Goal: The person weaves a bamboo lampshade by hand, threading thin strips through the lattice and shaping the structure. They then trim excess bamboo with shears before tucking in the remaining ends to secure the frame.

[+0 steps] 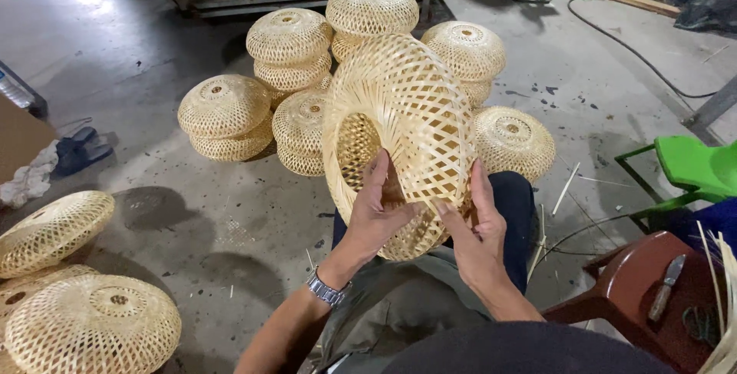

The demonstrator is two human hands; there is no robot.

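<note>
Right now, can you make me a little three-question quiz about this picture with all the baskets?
1. True or false: both hands touch the woven bamboo shade.
2. Which wrist wears the watch: A left, B right?
3. What lies on the red stool?

Key:
1. True: left hand and right hand hold it.
2. A.
3. A knife with a wooden handle.

Left hand (376, 209) and right hand (476, 228) gripping a woven bamboo basket (403, 120) on edge, finished baskets (292, 74) stacked behind
</note>
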